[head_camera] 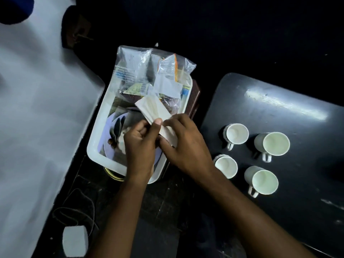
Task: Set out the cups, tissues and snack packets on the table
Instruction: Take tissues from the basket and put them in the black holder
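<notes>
Dark worktop [279, 112] at my right carries four white cups [237, 135] — mouths up, clustered. Over a white tray [96, 146] of snack packets [130, 71], my left hand [139, 146] and right hand [186, 146] each keep a closed grip on one tissue stack [154, 108].

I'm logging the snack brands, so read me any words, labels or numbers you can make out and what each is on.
None can be read.
Clear snack packet: blue print, too blurred.
Orange-edged packet: print too blurred.
Packet with barcode patch: bars and marks too small.
Tissues, cups, white tub, table: no text visible.
</notes>
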